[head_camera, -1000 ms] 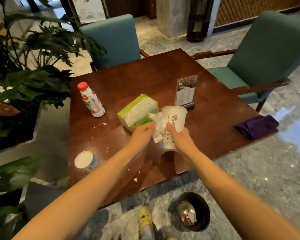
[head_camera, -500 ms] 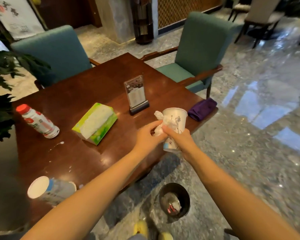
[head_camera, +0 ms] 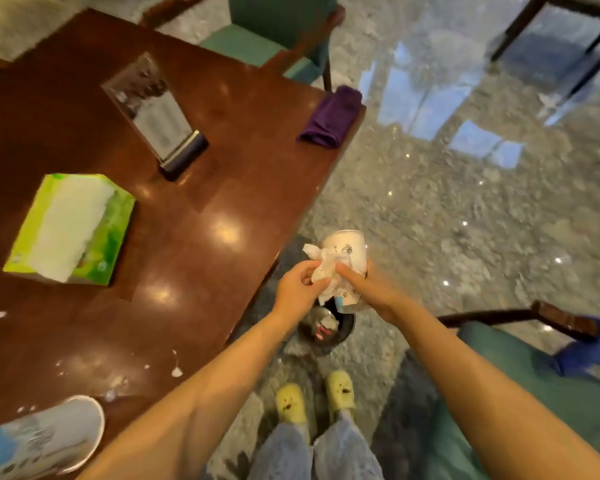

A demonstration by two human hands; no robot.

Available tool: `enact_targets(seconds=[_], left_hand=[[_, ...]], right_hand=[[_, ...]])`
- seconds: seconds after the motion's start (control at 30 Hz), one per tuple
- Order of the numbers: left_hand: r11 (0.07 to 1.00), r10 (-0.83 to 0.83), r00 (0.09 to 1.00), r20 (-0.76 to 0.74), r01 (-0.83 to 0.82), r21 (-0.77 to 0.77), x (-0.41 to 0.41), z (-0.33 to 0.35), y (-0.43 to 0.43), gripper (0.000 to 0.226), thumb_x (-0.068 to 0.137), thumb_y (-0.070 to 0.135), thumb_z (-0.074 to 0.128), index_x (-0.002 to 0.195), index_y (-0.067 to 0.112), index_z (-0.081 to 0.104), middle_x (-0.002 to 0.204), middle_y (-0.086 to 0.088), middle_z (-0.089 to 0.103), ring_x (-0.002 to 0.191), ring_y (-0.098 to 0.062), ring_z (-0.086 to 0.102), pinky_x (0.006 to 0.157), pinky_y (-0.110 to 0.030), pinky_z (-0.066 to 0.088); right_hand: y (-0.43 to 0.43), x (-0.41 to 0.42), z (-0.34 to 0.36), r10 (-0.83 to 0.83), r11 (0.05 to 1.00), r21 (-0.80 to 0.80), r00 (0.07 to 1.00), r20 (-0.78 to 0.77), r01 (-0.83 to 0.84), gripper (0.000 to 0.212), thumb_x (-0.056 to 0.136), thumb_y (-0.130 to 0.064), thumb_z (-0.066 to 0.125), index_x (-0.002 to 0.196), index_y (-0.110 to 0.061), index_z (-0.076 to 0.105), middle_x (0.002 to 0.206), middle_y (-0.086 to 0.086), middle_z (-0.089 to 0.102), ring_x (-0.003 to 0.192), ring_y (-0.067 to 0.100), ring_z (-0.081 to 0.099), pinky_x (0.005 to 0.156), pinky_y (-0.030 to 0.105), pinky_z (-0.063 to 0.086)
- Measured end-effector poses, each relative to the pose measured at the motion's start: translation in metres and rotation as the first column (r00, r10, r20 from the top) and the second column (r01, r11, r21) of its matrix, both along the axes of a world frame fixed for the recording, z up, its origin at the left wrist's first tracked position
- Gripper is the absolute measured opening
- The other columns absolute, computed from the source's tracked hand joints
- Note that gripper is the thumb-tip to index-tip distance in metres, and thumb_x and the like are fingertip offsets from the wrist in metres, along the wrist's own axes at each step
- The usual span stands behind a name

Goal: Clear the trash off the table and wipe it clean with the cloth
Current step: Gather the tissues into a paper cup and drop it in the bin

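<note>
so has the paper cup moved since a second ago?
Yes. The paper cup went from over the table out past its edge, now above the bin on the floor.

Both forearms are bare, with no sleeves, watch or rings showing on the hands: left hand [head_camera: 297, 292], right hand [head_camera: 371, 289]. At 6 o'clock, light blue jeans [head_camera: 312, 452] end in yellow slippers [head_camera: 291, 403] with small dark face markings.
</note>
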State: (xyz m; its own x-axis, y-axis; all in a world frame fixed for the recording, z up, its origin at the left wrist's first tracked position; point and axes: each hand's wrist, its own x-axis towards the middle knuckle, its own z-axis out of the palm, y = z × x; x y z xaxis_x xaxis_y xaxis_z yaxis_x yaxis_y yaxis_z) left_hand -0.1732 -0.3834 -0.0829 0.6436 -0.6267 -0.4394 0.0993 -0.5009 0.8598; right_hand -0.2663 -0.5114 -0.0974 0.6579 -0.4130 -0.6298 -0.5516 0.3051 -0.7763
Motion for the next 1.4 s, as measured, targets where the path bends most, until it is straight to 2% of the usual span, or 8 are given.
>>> enact_targets(seconds=[0.17, 0.37, 0.47, 0.57, 0.83, 1.0, 1.13, 1.4], left_hand=[[0.993, 0.024, 0.994, -0.105, -0.012, 0.121, -0.021, -0.070, 0.002, 0.040, 0.087, 0.005, 0.060, 0.126, 0.002, 0.052, 0.124, -0.014, 0.059, 0.099, -0.010, 0.051, 0.063, -0.001, 0.039], [0.950, 0.121, 0.967, -0.222, -0.049, 0.308, -0.035, -0.169, 0.003, 0.042, 0.085, 0.009, 0.063, 0.125, 0.002, 0.054, 0.127, -0.014, 0.059, 0.114, -0.026, 0.057, 0.090, -0.029, 0.045], [0.927, 0.200, 0.948, -0.250, -0.100, 0.361, -0.039, -0.217, 0.002, 0.041, 0.084, 0.008, 0.064, 0.124, 0.002, 0.055, 0.124, -0.014, 0.060, 0.110, -0.025, 0.058, 0.085, -0.028, 0.045], [0.904, 0.270, 0.927, -0.262, -0.150, 0.401, -0.039, -0.259, 0.000, 0.041, 0.085, 0.011, 0.063, 0.125, 0.006, 0.055, 0.117, -0.006, 0.061, 0.100, -0.016, 0.056, 0.081, -0.024, 0.043], [0.921, 0.253, 0.908, -0.334, -0.121, 0.370, -0.029, -0.324, -0.020, 0.046, 0.090, 0.019, 0.057, 0.135, 0.012, 0.046, 0.140, -0.010, 0.048, 0.125, -0.023, 0.050, 0.105, -0.040, 0.043], [0.869, -0.008, 0.986, -0.166, 0.089, 0.487, -0.012, -0.313, -0.020, 0.045, 0.089, 0.028, 0.056, 0.132, 0.015, 0.050, 0.137, -0.009, 0.052, 0.124, -0.022, 0.050, 0.104, -0.033, 0.042], [0.780, -0.255, 0.957, -0.136, 0.287, 0.557, 0.002, -0.283, -0.031, 0.047, 0.091, 0.030, 0.052, 0.135, 0.012, 0.046, 0.139, -0.009, 0.050, 0.126, -0.024, 0.048, 0.103, -0.033, 0.042], [0.418, -0.705, 0.683, -0.192, 0.618, 0.666, 0.020, -0.157, -0.084, 0.046, 0.096, 0.036, 0.040, 0.133, 0.011, 0.048, 0.140, -0.010, 0.049, 0.126, -0.026, 0.046, 0.101, -0.032, 0.037]], right_hand=[[0.005, -0.032, -0.082, 0.028, 0.998, 0.062, 0.976, -0.216, -0.015, 0.068, 0.078, -0.031, 0.073, 0.136, -0.017, 0.041, 0.123, 0.009, 0.063, 0.104, 0.023, 0.065, 0.083, 0.039, 0.057], [0.017, -0.041, -0.164, -0.007, 1.000, -0.024, 0.935, -0.354, -0.002, 0.059, 0.076, -0.021, 0.076, 0.127, -0.010, 0.048, 0.124, 0.011, 0.060, 0.110, 0.027, 0.058, 0.093, 0.044, 0.050], [0.016, -0.044, -0.204, 0.014, 0.994, -0.092, 0.916, -0.401, -0.056, 0.064, 0.078, -0.019, 0.074, 0.132, -0.010, 0.042, 0.123, 0.005, 0.054, 0.116, 0.028, 0.053, 0.089, 0.036, 0.045], [0.010, -0.044, -0.246, 0.080, 0.975, -0.140, 0.863, -0.498, -0.171, 0.078, 0.077, -0.029, 0.074, 0.139, -0.010, 0.032, 0.135, 0.014, 0.046, 0.124, 0.033, 0.046, 0.099, 0.042, 0.043], [-0.004, -0.029, -0.303, 0.198, 0.916, -0.190, 0.812, -0.549, -0.352, 0.069, 0.089, -0.044, 0.054, 0.144, -0.009, 0.029, 0.139, 0.017, 0.046, 0.124, 0.035, 0.048, 0.100, 0.045, 0.043], [-0.011, -0.033, -0.285, 0.269, 0.883, -0.197, 0.804, -0.530, -0.426, 0.052, 0.092, -0.036, 0.052, 0.134, -0.007, 0.043, 0.133, 0.016, 0.053, 0.119, 0.032, 0.053, 0.097, 0.040, 0.045], [-0.029, -0.030, -0.248, 0.396, 0.814, -0.155, 0.731, -0.556, -0.559, 0.052, 0.094, -0.037, 0.050, 0.138, -0.011, 0.041, 0.137, 0.014, 0.052, 0.123, 0.032, 0.051, 0.100, 0.040, 0.042], [-0.082, 0.003, -0.122, 0.635, 0.521, -0.026, 0.408, -0.656, -0.853, 0.062, 0.094, -0.048, 0.045, 0.143, -0.010, 0.036, 0.151, 0.012, 0.037, 0.137, 0.029, 0.036, 0.110, 0.037, 0.031]])
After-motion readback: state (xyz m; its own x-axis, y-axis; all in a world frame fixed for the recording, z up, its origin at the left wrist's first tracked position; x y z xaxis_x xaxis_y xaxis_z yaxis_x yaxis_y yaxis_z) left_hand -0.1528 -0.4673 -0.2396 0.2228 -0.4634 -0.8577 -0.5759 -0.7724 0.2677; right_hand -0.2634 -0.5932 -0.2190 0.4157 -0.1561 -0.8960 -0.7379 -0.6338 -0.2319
